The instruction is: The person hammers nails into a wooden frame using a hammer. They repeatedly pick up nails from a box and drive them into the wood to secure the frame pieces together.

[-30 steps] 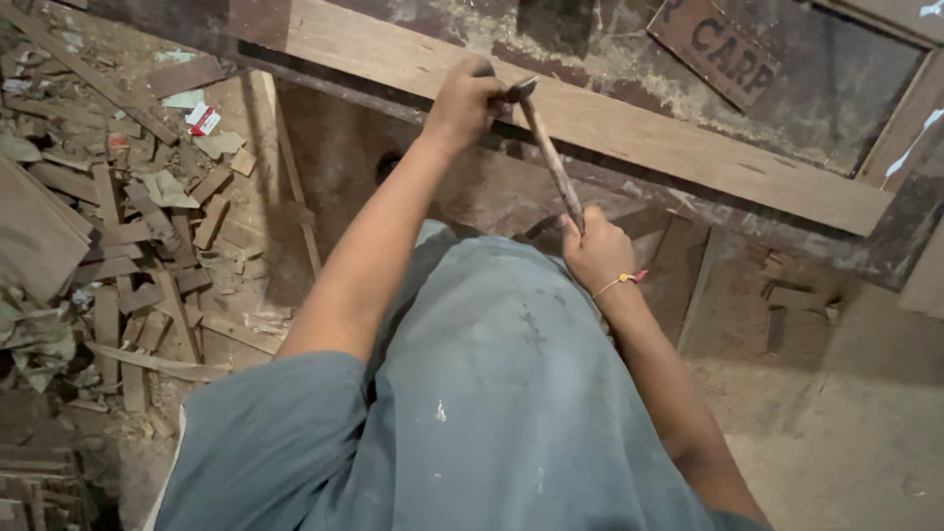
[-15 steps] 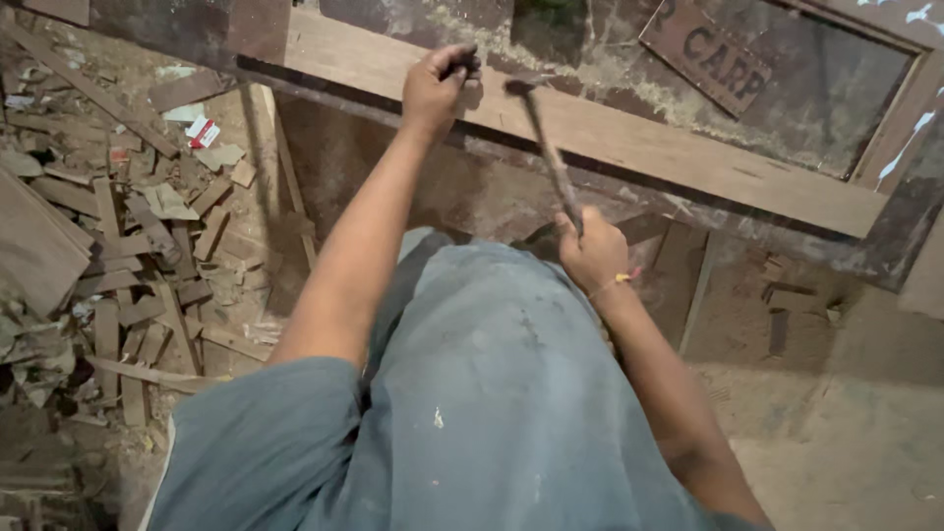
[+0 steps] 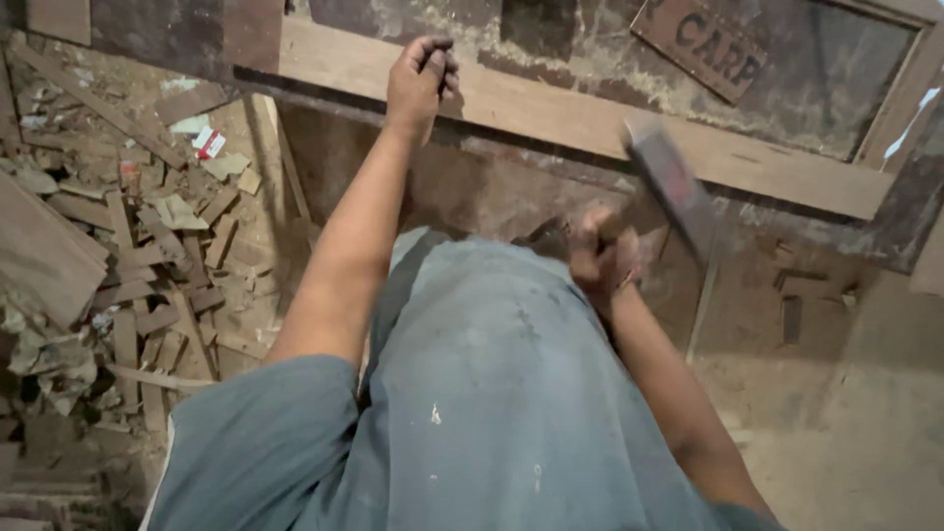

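Observation:
My left hand [image 3: 418, 79] rests on the long light wooden plank [image 3: 570, 118] that lies across the bench. Its fingers are curled tight together at the plank's far edge, and whether they pinch something small is unclear. My right hand [image 3: 602, 251] is lower, near my grey-blue shirt [image 3: 492, 393], and grips the wooden handle of a hammer [image 3: 677, 192]. The hammer is motion-blurred, and its head points up and to the right, well away from my left hand.
A dusty dark bench top [image 3: 590, 49] lies beyond the plank, with a brown lettered board [image 3: 700, 44] on it. A pile of wood offcuts and scraps [image 3: 147, 246] covers the floor on the left. Bare dusty floor [image 3: 846, 423] lies at the lower right.
The hammer head was close beside my left hand on the plank. It has swung away to the right and is now blurred. My left hand shifted slightly left along the plank.

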